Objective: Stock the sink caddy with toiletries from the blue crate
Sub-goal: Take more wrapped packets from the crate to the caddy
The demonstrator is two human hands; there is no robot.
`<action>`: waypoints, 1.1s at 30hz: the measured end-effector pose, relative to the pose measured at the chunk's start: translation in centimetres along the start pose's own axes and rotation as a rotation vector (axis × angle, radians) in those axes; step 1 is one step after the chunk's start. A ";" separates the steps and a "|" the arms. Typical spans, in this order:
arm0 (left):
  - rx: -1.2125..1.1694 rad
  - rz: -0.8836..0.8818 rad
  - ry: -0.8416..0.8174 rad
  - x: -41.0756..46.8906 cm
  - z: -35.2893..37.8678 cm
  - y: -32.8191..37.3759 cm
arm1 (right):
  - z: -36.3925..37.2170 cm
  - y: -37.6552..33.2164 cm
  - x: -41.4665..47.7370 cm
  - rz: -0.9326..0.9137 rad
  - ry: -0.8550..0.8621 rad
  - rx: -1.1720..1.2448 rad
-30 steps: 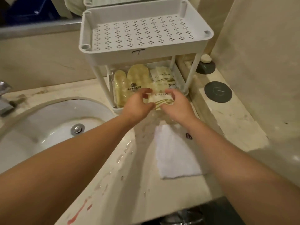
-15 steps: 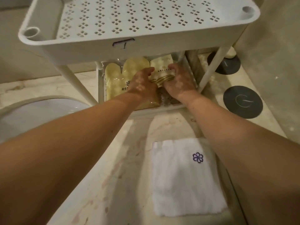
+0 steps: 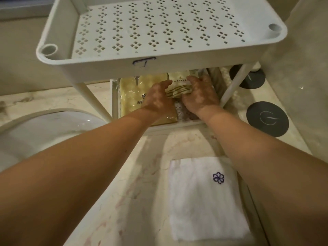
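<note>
Left hand, right hand still gripping sachet, deeper in caddy

Bathroom, probably a hotel's, white basin set in marble counter, folded towel, packaged toiletries

Forearms, left hand and right hand are bare.
</note>
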State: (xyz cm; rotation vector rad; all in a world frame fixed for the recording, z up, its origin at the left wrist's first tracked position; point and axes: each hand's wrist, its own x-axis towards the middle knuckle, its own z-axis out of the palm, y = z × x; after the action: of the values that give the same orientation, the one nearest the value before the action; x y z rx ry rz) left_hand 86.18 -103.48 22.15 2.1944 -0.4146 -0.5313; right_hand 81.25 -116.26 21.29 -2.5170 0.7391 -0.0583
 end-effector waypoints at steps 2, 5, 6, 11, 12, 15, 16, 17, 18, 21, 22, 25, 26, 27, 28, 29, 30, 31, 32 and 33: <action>0.040 0.027 0.017 -0.6 -0.3 0.2 | -0.6 -0.4 -0.8 0.007 -0.011 -0.051; 0.154 0.045 0.024 -1.6 -0.9 0.0 | -1.5 -1.1 -2.3 -0.025 -0.062 -0.095; 0.182 0.043 0.021 -2.1 -1.1 -0.2 | -1.7 -1.3 -2.8 -0.040 -0.083 -0.094; 0.286 0.037 -0.005 -5.3 -2.0 -0.6 | -2.9 -2.1 -6.0 -0.070 -0.153 -0.106; 0.307 0.044 -0.016 -6.2 -2.2 -0.7 | -3.1 -2.2 -6.7 -0.080 -0.176 -0.108; 0.344 0.098 -0.021 -9.2 -2.9 -1.0 | -3.7 -2.7 -8.9 -0.135 -0.181 -0.105; 0.354 0.109 -0.013 -10.2 -3.2 -1.0 | -3.8 -2.9 -9.7 -0.159 -0.172 -0.105; 0.372 0.112 -0.004 -11.1 -3.6 -1.1 | -3.9 -3.1 -10.5 -0.180 -0.170 -0.107; 0.398 0.111 0.006 -12.0 -3.9 -1.2 | -4.0 -3.2 -11.2 -0.196 -0.176 -0.112; 0.491 0.116 0.042 -14.3 -4.7 -1.7 | -4.0 -3.9 -13.1 -0.238 -0.206 -0.167; 0.522 0.113 0.054 -15.0 -4.9 -1.9 | -4.0 -4.2 -13.6 -0.256 -0.207 -0.188; 0.614 0.087 0.067 -17.1 -5.5 -2.5 | -3.7 -5.1 -15.3 -0.320 -0.215 -0.245; 0.635 0.082 0.070 -17.8 -5.7 -2.7 | -3.5 -5.4 -15.9 -0.344 -0.221 -0.256; 0.652 0.078 0.076 -18.4 -5.8 -3.0 | -3.3 -5.8 -16.5 -0.367 -0.232 -0.261; 0.667 0.071 0.084 -19.0 -6.0 -3.3 | -3.0 -6.1 -17.0 -0.389 -0.247 -0.264; 0.679 0.060 0.092 -19.7 -6.2 -3.6 | -2.6 -6.5 -17.6 -0.413 -0.263 -0.272; 0.688 0.043 0.098 -20.3 -6.5 -4.0 | -2.2 -6.9 -18.1 -0.440 -0.277 -0.283; 0.695 0.022 0.102 -20.9 -6.8 -4.4 | -1.8 -7.4 -18.6 -0.463 -0.289 -0.295; 0.698 -0.003 0.108 -21.5 -7.1 -5.0 | -1.3 -7.9 -19.1 -0.486 -0.300 -0.301; 0.697 -0.031 0.114 -22.2 -7.5 -5.5 | -0.8 -8.4 -19.6 -0.508 -0.316 -0.303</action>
State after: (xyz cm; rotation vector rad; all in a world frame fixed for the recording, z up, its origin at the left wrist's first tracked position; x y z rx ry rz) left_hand 71.54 -85.03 27.31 2.8848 -0.5651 -0.2949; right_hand 68.61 -100.47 28.05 -2.8441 -0.0308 0.2895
